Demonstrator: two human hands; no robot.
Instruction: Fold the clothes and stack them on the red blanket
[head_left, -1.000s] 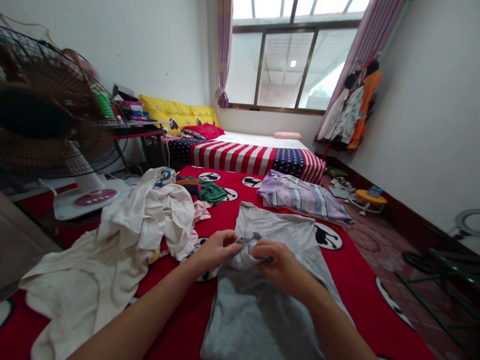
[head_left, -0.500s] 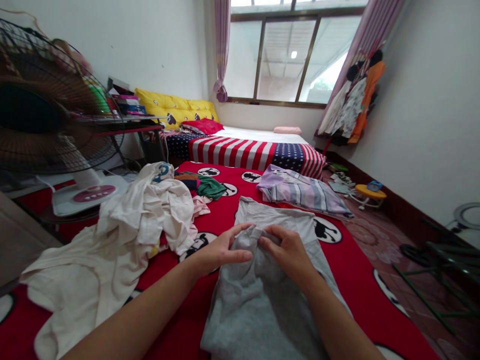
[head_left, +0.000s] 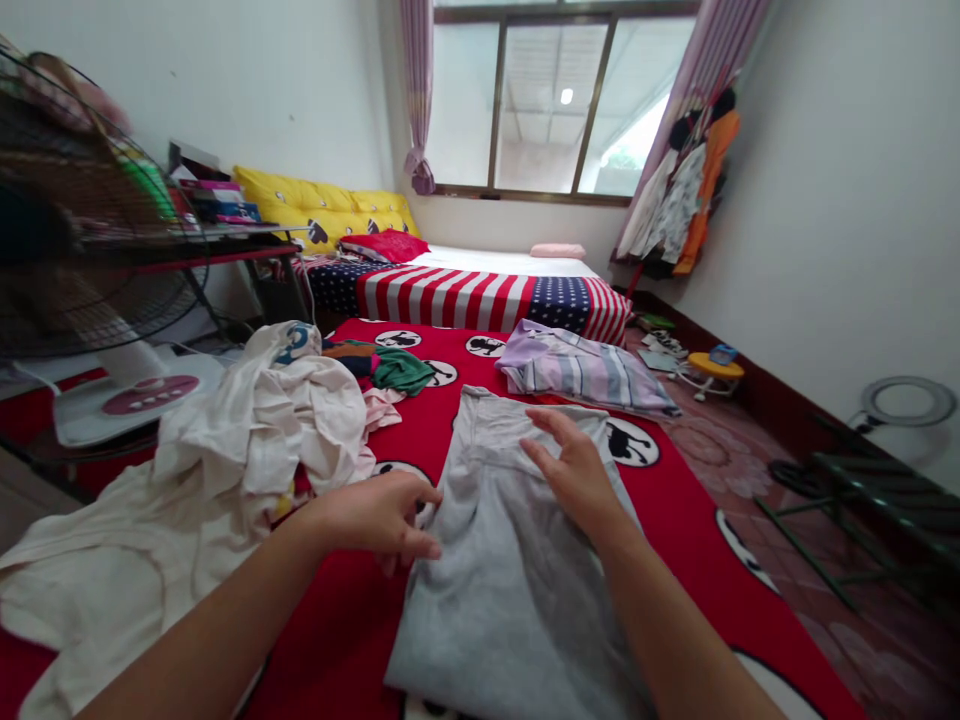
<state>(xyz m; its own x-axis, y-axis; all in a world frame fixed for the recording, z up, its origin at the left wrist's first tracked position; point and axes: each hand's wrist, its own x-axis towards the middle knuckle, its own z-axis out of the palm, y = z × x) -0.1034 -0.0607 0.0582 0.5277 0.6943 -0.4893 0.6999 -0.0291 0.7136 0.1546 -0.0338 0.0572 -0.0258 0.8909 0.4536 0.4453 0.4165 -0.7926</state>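
Note:
A light grey garment (head_left: 510, 580) lies in front of me on a red cloth (head_left: 322, 620) with round black-and-white prints. Its near part is doubled over, and the thinner far end shows beyond the fold. My left hand (head_left: 386, 515) is at the garment's left edge with its fingers parted and nothing held; whether it touches the fabric I cannot tell. Over the upper right part is my right hand (head_left: 574, 475), fingers spread and empty. A heap of cream-white clothes (head_left: 247, 440) lies left of my left hand.
A folded striped lilac garment (head_left: 585, 370) and a green cloth (head_left: 403, 369) lie farther back. At left stands a fan (head_left: 142, 385). Behind is a bed with a stars-and-stripes cover (head_left: 450, 295). A yellow stool (head_left: 716, 367) and a dark green folding chair (head_left: 877, 500) stand at right.
Both hands have let go of the grey garment's folded edge and moved apart, the left one leftward to its side. The fold now lies flatter. The view has turned slightly right.

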